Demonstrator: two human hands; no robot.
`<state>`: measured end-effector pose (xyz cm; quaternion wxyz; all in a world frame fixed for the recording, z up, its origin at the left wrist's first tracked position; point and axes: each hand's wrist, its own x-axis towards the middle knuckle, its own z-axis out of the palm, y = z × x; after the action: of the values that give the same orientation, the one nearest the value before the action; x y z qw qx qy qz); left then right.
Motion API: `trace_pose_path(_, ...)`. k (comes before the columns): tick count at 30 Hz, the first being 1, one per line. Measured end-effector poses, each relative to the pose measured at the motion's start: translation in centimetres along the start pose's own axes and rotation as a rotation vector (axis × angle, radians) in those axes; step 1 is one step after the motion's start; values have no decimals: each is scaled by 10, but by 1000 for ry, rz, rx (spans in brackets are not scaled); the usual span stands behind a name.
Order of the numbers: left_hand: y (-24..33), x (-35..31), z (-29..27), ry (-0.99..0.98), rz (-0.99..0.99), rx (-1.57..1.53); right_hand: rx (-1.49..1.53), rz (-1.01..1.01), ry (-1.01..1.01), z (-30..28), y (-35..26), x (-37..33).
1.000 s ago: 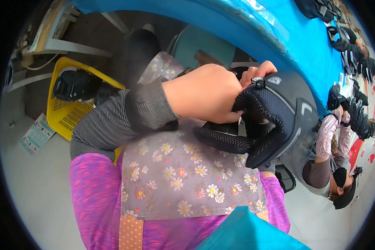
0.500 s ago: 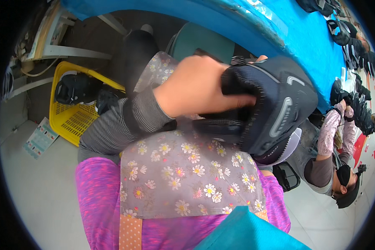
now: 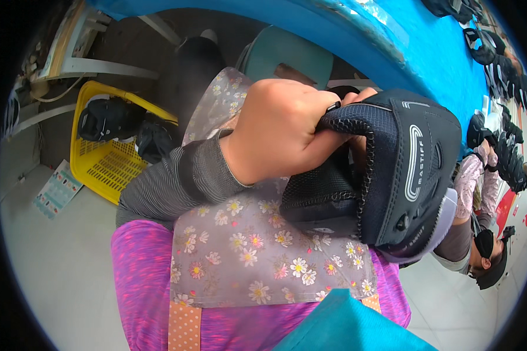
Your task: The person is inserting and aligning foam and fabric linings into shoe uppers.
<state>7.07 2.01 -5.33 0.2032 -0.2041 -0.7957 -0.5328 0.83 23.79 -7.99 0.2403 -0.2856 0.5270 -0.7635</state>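
A black shoe upper with light grey trim is held above my lap, its stitched collar opening turned toward the left. My left hand is closed on the collar edge, the thumb tucked inside the opening. Fingertips of my right hand show at the far top of the upper; the rest of that hand is hidden behind it. A pale lining edge sticks out along the upper's lower right side. Beneath lies my grey flowered apron.
To the left, a yellow basket holds dark uppers. A teal stool stands beyond my lap, beside a table covered in blue. At right a person in pink sleeves handles a dark upper among several others. A printed sheet lies on the floor.
The upper has turned and shifted slightly right and down, so its side faces me more. My left hand has moved a little right and grips the collar edge more tightly.
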Motion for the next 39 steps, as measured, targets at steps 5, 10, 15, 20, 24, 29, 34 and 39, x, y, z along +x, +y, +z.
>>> trace_pose_path(5, 8, -3, -1, 32, -17, 71, 21, 6, -46, 3, 1, 2)
trace_pose_path(10, 6, 10, -8, 4, 36, 132, 91, 44, -47, 15, 8, 2)
trace_pose_path(15, 3, 15, 1, 79, 84, 101, -70, -75, 2, -6, -9, 1)
trace_pose_path(20, 8, 13, 5, -221, -306, 16, -105, -108, -69, -11, -19, 9)
trace_pose_path(24, -4, 4, 0, -260, -370, 158, -59, -47, -136, 13, -9, 17)
trace_pose_path(29, 4, 4, 6, -381, 53, 256, -97, 23, -211, 41, -5, 23)
trace_pose_path(34, -15, 1, 16, -409, 190, 87, 347, 162, 102, 21, 46, 5)
trace_pose_path(39, -12, -1, 15, -450, -97, 195, -148, -13, 588, -6, 36, 0)
